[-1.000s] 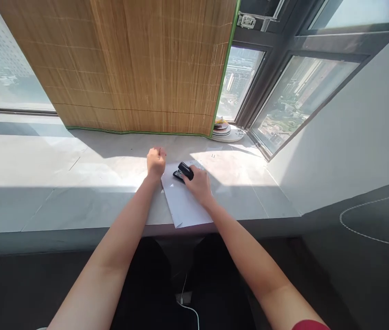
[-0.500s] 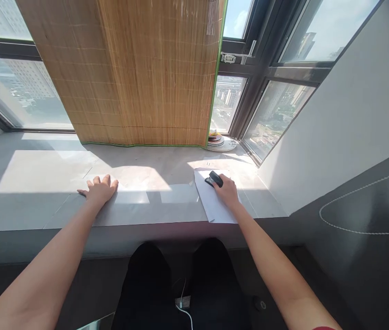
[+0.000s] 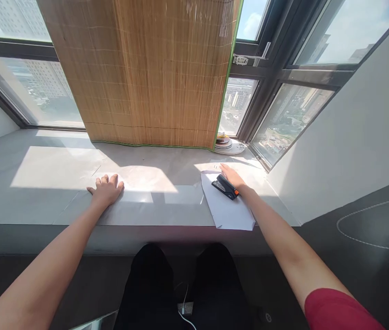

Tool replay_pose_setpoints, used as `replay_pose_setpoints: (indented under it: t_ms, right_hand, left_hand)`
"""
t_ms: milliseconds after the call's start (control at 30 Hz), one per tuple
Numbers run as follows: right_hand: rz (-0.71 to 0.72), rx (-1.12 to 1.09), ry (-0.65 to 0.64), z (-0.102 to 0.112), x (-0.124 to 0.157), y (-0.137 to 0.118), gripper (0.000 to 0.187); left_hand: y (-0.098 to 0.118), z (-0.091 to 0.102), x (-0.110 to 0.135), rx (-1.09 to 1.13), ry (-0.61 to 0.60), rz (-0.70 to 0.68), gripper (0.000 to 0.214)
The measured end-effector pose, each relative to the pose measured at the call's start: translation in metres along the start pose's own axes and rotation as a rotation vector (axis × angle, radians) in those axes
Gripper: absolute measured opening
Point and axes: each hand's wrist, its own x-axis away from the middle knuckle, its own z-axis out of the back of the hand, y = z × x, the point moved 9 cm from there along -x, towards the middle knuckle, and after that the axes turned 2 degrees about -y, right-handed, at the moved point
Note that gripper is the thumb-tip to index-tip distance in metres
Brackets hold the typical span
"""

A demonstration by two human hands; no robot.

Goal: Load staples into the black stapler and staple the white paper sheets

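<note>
A black stapler (image 3: pixel 225 186) with an orange spot at its rear end lies on white paper (image 3: pixel 233 214) near the sill's front edge. My right hand (image 3: pixel 233 176) is just beyond the stapler, over the paper's far right corner, its fingers stretched forward and not around the stapler. Close to those fingertips are small thin marks, perhaps loose staples (image 3: pixel 215 167), too tiny to be sure of. On the pale windowsill (image 3: pixel 167 211), well to the left, my left hand (image 3: pixel 107 190) rests with fingers spread, holding nothing.
A bamboo blind (image 3: pixel 153 78) hangs over the sill's back edge. Stacked plates (image 3: pixel 229 145) stand in the far right corner by the window frame (image 3: pixel 270 80). A beaded cord (image 3: pixel 344 220) loops at the right. Below, a white cable (image 3: pixel 185 316) lies between my knees.
My right hand has let go of the stapler, leaving it on the paper, and moved forward past it. My left hand stays spread on the sill. The view has shifted slightly.
</note>
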Motion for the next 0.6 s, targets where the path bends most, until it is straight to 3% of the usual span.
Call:
replay_pose_setpoints:
  t_ms: [167, 300, 433, 600]
  right_hand:
    - [0.005, 0.011, -0.035, -0.018, -0.022, -0.021, 0.026]
    - [0.000, 0.024, -0.105, -0.052, -0.042, -0.060, 0.032]
    - [-0.005, 0.040, -0.177, -0.107, -0.074, -0.143, 0.046]
    - [0.146, 0.010, -0.255, -0.175, -0.111, -0.263, 0.052]
  left_hand:
    - [0.000, -0.001, 0.001, 0.012, 0.006, -0.004, 0.071]
    - [-0.002, -0.006, -0.002, 0.009, -0.019, -0.002, 0.074]
    - [-0.007, -0.020, -0.010, -0.015, -0.097, 0.007, 0.080]
    - [-0.010, -0.024, -0.013, -0.018, -0.105, -0.010, 0.081]
